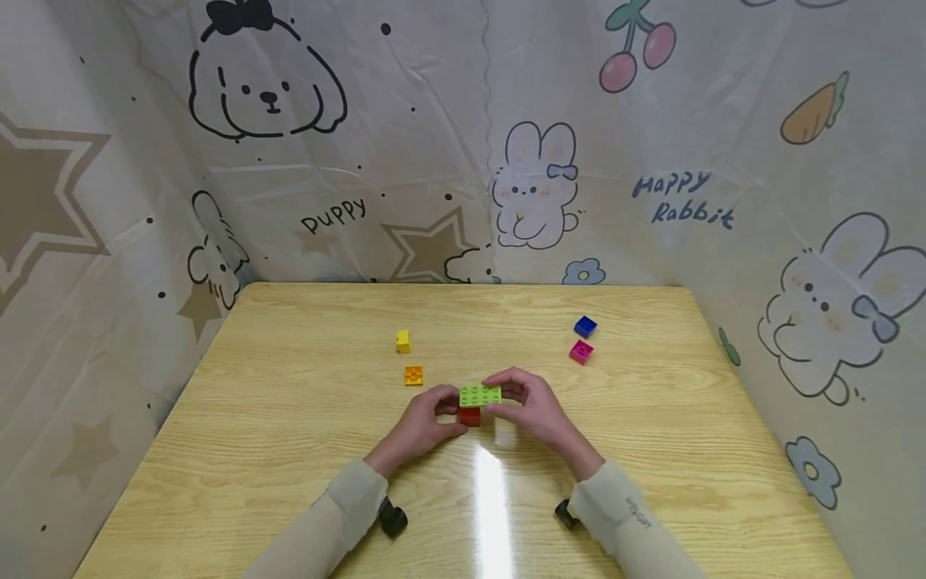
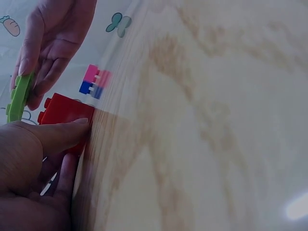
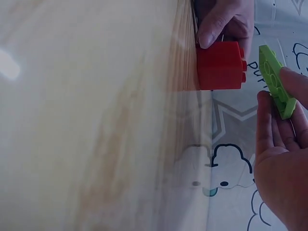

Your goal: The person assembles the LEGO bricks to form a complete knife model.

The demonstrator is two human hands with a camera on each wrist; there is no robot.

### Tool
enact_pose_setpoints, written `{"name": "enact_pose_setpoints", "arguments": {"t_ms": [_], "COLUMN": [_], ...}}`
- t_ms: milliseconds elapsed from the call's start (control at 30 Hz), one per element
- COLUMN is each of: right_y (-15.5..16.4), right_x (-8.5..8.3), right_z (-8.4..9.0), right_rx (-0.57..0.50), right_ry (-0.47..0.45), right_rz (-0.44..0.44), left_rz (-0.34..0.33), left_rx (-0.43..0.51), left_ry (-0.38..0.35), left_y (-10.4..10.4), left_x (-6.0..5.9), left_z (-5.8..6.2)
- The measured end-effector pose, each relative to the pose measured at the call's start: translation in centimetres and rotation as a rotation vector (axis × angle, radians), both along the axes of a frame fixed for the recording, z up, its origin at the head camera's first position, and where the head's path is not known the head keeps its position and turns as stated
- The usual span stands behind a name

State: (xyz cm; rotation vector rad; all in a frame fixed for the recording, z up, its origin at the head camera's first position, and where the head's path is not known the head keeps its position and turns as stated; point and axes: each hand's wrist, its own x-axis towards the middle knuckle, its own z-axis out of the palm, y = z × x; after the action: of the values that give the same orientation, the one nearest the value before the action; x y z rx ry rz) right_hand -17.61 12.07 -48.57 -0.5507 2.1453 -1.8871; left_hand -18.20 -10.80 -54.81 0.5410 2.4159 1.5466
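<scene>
Staged recording booth, home-like play corner. Enclosed on three sides beyond and beside the hands by a wrinkled cartoon-print cloth backdrop (image 1: 463,137) with puppies, rabbits, stars. Pale wooden table (image 1: 289,450) under the hands, scattered with small toy bricks (image 1: 581,351).

Bright, even overhead light is falling on the bench (image 1: 289,450), throwing a white glare streak at 6 o'clock. Both wrist views are looking hazy and washed out, wood grain blurring, edges bending from lens distortion.
</scene>
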Motion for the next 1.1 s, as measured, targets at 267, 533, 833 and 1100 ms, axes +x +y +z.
{"name": "enact_pose_setpoints", "arguments": {"t_ms": [267,533,833,1100], "right_y": [-0.3,-0.5,-0.6,-0.3], "right_x": [0.3,0.3,-0.7,-0.8], "right_z": [0.0,0.1,-2.6,-3.0], "right_rx": [0.044,0.073,0.082,0.222], "right_ry": [0.01,0.016,0.02,0.088], "right_rz": [0.011,0.022,0.041,0.001], "left_rz": [0.004,0.062,0.023,0.024], "left_rx": [0.098,-0.012,-0.038,-0.067], "left_ry": [-0.002,0.135,0.244,0.266], "left_y": [-0.9,-1.7,-1.7,-1.8], "left_x": [-0.1,0.4,0.6,0.6], "left_z": [0.3,2.3,2.7,2.7]}}
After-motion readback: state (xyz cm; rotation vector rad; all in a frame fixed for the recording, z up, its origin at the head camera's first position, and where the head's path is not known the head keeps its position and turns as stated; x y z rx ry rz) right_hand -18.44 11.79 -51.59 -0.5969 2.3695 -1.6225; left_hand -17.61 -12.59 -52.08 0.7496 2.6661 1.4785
